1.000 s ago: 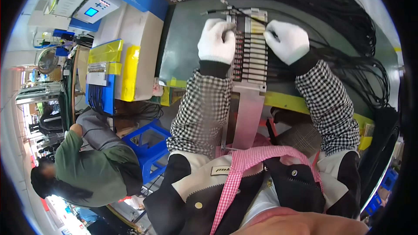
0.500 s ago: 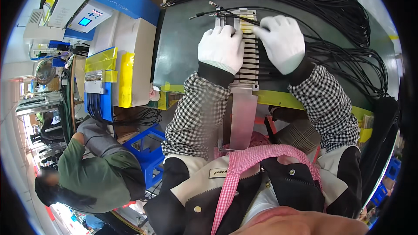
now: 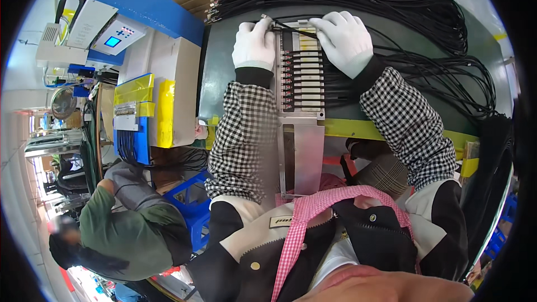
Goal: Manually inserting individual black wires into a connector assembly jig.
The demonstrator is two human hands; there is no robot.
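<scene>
Green worktop (image 3: pixel 218 70) fills centre, yellow tape (image 3: pixel 358 129) along front edge. Blue/white machine (image 3: pixel 182 72) past L edge, lit display (image 3: pixel 113 41) on panel. Co-worker in green top (image 3: pixel 131 232) seated beyond front L corner, nr blue stool (image 3: pixel 196 212). Lg bundle of black cables (image 3: pixel 347 3) lies along back edge, bare ends twd back L corner; 2nd loose bunch (image 3: pixel 447 72) loops twd R edge. Slotted metal fixture (image 3: pixel 302 114) runs from front edge twd back, approx mid-worktop; slots in its front & middle part hold row of black cables w/ connectors (image 3: pixel 305 85), side by side, reddish bits at L ends. L hand (image 3: pixel 254 45), white glove, at fixture's back L corner: fingers curled, tips at a loose cable end (image 3: pixel 265 17); pinch or mere touch, can't tell. R hand (image 3: pixel 347 42), also gloved, at back R corner: fingers bent & bunched, thumb close to forefinger, tips by black cable (image 3: pixel 292 27) crossing fixture's back end; grip hidden, can't tell.
</scene>
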